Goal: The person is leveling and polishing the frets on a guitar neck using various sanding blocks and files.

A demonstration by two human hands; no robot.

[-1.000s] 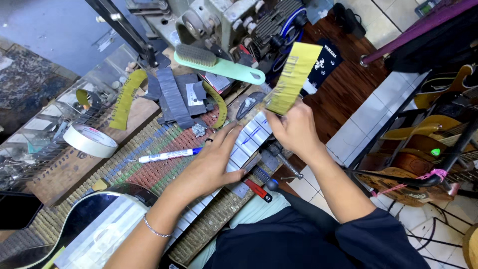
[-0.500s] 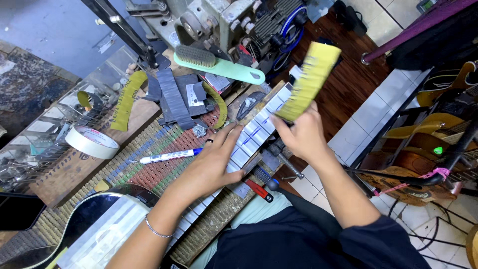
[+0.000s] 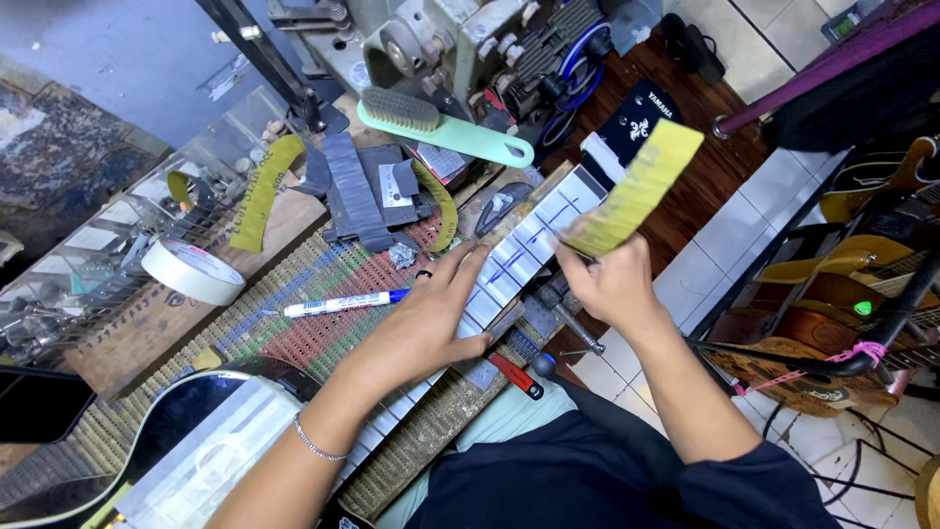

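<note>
Two hands work over a taped guitar neck (image 3: 509, 260) lying across the worktop's near edge; the left hand (image 3: 431, 318) presses flat on it, fingers spread; the right hand (image 3: 612, 284) pinches a yellow strip (image 3: 636, 186) above it; a marker (image 3: 343, 304), tape roll (image 3: 191, 269) and green brush (image 3: 441, 122) lie behind toward the far edge.

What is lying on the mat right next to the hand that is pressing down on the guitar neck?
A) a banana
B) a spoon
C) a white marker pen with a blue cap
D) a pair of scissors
C: the white marker pen with its blue cap lies on the woven mat, just beside the left hand that rests flat on the taped guitar neck.
</note>
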